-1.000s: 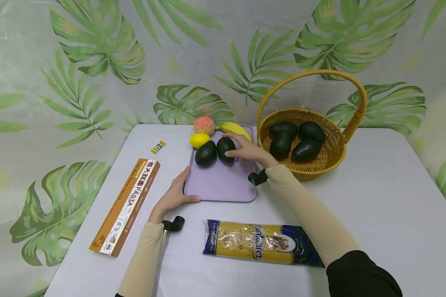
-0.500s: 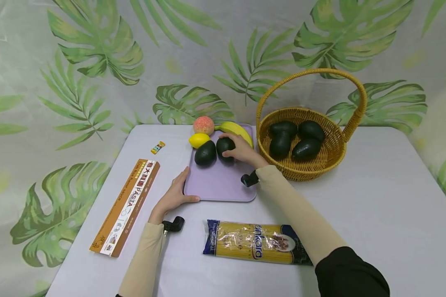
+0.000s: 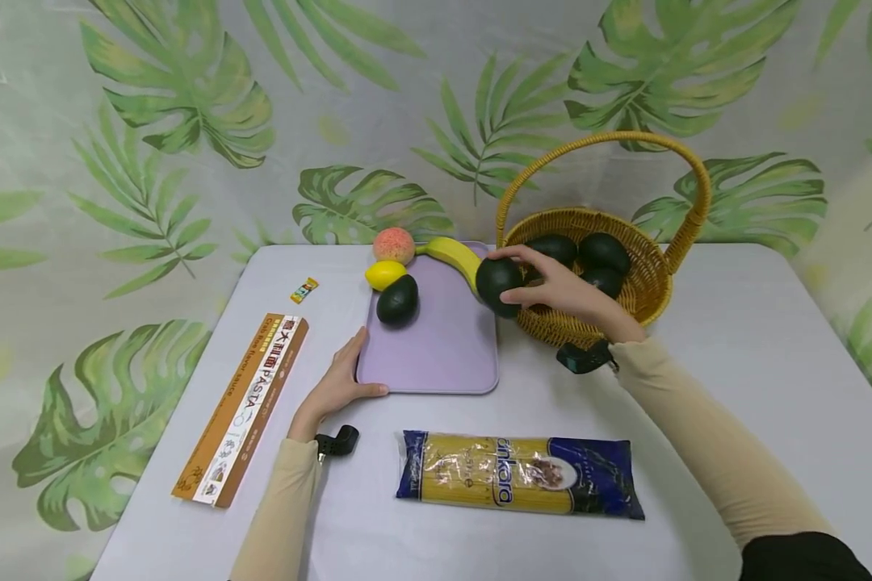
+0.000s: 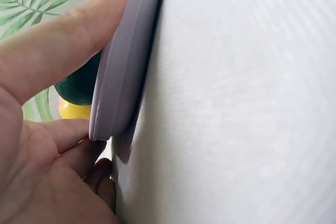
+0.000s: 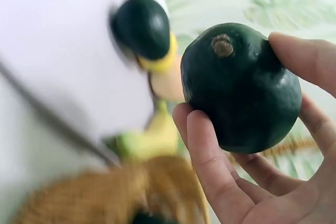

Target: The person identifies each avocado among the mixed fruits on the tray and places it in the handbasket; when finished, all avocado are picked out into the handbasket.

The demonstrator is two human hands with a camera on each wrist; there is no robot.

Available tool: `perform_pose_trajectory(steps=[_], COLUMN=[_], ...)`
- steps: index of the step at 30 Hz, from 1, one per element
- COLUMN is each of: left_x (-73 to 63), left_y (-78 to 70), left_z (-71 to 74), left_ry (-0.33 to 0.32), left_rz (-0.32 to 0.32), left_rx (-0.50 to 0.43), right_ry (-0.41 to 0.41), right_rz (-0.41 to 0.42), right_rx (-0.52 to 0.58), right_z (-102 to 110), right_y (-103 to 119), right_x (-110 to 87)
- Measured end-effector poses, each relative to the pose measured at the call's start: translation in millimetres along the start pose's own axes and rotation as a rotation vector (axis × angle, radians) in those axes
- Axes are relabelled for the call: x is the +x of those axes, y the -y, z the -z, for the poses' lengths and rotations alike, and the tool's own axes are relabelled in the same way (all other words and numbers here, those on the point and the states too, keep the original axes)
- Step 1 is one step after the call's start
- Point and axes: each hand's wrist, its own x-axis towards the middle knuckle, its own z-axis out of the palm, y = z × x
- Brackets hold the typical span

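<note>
My right hand [image 3: 570, 292] holds a dark green avocado [image 3: 496, 284] between thumb and fingers, over the gap between tray and basket. Its brown stem end shows in the right wrist view, where the fingers wrap the avocado [image 5: 239, 103]. Spread at the near left corner of the lilac tray [image 3: 436, 355], my left hand [image 3: 337, 383] has its thumb along the front edge and its fingers along the left side. In the left wrist view the thumb touches the tray rim [image 4: 118, 77]. Another avocado [image 3: 398, 300] lies on the tray beside a lemon [image 3: 385, 275], a peach [image 3: 394, 245] and a banana [image 3: 452, 257].
A wicker basket [image 3: 559, 329] with a tall handle [image 3: 610, 137] stands right of the tray, several avocados inside, partly behind my right hand. A pasta box [image 3: 241, 410] and a small candy packet [image 3: 304, 290] lie at left. A spaghetti bag [image 3: 519, 474] lies in front.
My right hand has taken hold of the right avocado on the tray, lifted it and carried it right to the basket's near left side. The left hand stays at the tray corner.
</note>
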Motion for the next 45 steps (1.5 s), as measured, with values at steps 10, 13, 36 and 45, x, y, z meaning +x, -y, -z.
perform_pose_trajectory(steps=[10,13,36,45], left_x=[-2.8,-3.7,-2.6,-2.0], left_y=[-2.2,-2.0,0.3,-0.8], left_z=[2.2,2.3,1.0,0.0], left_ry=[0.002,0.005,0.0,0.002], left_rz=[0.004,0.014,0.003,0.01], left_rx=[-0.009,-0.009,-0.008,-0.014], right_ry=[-0.203,-0.233,-0.307,-0.277], right_rz=[-0.158,-0.193,-0.191,-0.058], right_rx=[-0.061,-0.094,-0.497,-0.135], right_z=[71,83,82,63], right_y=[-37,-49,-54,-39], right_x=[-69.4,-83.1,-84.7,-75.6])
